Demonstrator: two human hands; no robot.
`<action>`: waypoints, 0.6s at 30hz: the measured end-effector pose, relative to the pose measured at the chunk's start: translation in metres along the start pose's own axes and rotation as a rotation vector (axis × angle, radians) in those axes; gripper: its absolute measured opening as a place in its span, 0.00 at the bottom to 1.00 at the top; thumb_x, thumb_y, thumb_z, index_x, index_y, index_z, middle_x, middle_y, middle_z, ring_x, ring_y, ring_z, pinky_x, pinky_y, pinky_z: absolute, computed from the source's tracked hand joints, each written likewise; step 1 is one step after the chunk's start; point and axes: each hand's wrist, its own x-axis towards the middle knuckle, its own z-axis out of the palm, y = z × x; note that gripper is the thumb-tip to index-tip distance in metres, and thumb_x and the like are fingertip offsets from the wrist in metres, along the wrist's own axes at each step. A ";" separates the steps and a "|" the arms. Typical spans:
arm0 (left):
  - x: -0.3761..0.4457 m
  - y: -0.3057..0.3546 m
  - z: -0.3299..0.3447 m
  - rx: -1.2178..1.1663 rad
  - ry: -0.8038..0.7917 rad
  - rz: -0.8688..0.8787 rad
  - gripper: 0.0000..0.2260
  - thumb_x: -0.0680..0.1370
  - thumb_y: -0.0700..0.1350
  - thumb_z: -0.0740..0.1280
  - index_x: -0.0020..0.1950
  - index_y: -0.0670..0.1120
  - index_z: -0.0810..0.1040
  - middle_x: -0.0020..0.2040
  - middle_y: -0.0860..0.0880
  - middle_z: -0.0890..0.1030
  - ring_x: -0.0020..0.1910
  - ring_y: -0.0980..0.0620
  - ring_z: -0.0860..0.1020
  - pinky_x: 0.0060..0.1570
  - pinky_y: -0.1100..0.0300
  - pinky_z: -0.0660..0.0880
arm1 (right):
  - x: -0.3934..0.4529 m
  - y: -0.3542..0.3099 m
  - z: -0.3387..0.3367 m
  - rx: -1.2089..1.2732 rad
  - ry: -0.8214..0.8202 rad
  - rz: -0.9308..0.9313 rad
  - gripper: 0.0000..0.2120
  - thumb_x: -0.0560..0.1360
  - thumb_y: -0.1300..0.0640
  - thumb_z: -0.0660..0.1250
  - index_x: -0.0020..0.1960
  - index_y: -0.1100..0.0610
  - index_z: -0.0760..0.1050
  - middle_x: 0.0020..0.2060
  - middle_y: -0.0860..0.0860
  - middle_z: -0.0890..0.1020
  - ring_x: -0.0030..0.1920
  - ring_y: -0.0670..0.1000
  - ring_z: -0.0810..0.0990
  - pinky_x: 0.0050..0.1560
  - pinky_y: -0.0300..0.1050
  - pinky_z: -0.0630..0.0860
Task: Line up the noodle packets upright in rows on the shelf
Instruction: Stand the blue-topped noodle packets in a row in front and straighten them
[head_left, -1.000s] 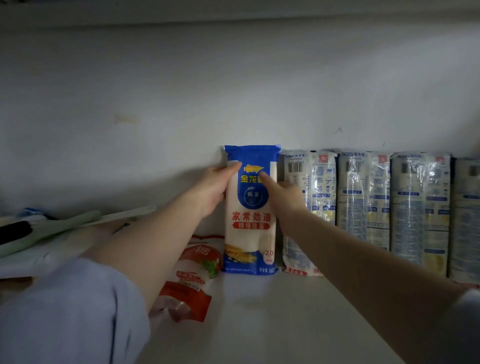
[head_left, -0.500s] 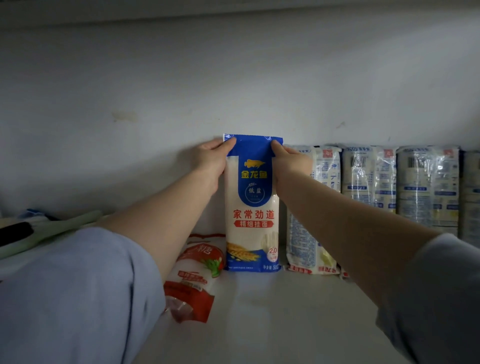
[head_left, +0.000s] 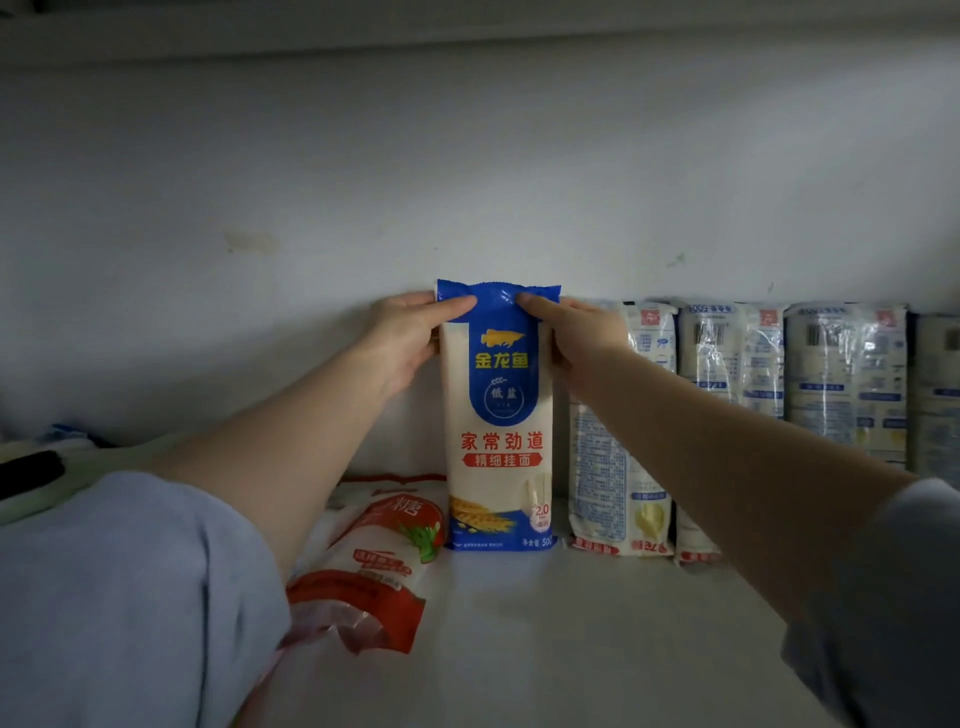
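Back wall (head_left: 467, 171): pale, scuffed, fills the upper half of view. Shelf (head_left: 571, 639): white, runs L to R under everything, dim light.

Sleeves: light blue, one bottom L (head_left: 119, 597), one at R edge (head_left: 893, 597); both forearms bare, reaching in twd the wall.

Row of packets (head_left: 737, 415) on R side: clear/white wrap w/ blue print and barcodes, upright, backs to the wall, side by side and touching, running off the R edge. Nearest one partly behind the right forearm.

Blue packet (head_left: 498, 426): blue-and-white noodle pack, red text band mid, wheat picture low. Stands upright on the shelf at the L end of the row, just beside the first clear packet, front facing camera, top seal near the wall.

Red bag (head_left: 374, 571): red/white pouch lying flat on the shelf, L of and in front of blue packet, partly under the left arm.

Stuff at far L (head_left: 36, 478): flat pale items w/ a dark patch; can't tell what.

Left hand (head_left: 405, 343): at the pack's top L corner, thumb over the front of the blue seal, fingers behind — pinching it. Right hand (head_left: 576, 332): mirrors it at the top R corner, thumb on the front, fingers round the side/back — also gripping blue packet.
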 end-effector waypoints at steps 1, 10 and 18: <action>-0.001 0.002 -0.002 0.001 -0.006 0.008 0.04 0.72 0.39 0.72 0.45 0.44 0.80 0.38 0.51 0.85 0.37 0.54 0.83 0.39 0.63 0.79 | -0.001 0.000 -0.004 0.008 -0.039 -0.029 0.09 0.67 0.55 0.77 0.38 0.57 0.78 0.41 0.55 0.86 0.42 0.56 0.86 0.47 0.55 0.82; -0.013 0.013 -0.002 -0.044 -0.052 0.085 0.06 0.73 0.42 0.71 0.48 0.43 0.81 0.44 0.48 0.84 0.41 0.53 0.83 0.44 0.60 0.80 | -0.009 -0.009 -0.022 -0.007 -0.187 -0.239 0.07 0.71 0.57 0.73 0.36 0.58 0.79 0.37 0.55 0.85 0.36 0.53 0.84 0.46 0.50 0.82; -0.020 0.018 0.005 -0.077 -0.064 0.116 0.03 0.73 0.45 0.71 0.42 0.47 0.81 0.35 0.52 0.84 0.32 0.55 0.82 0.31 0.64 0.77 | -0.019 -0.007 -0.034 0.002 -0.428 -0.197 0.06 0.73 0.57 0.69 0.46 0.59 0.80 0.38 0.52 0.86 0.37 0.50 0.85 0.39 0.42 0.81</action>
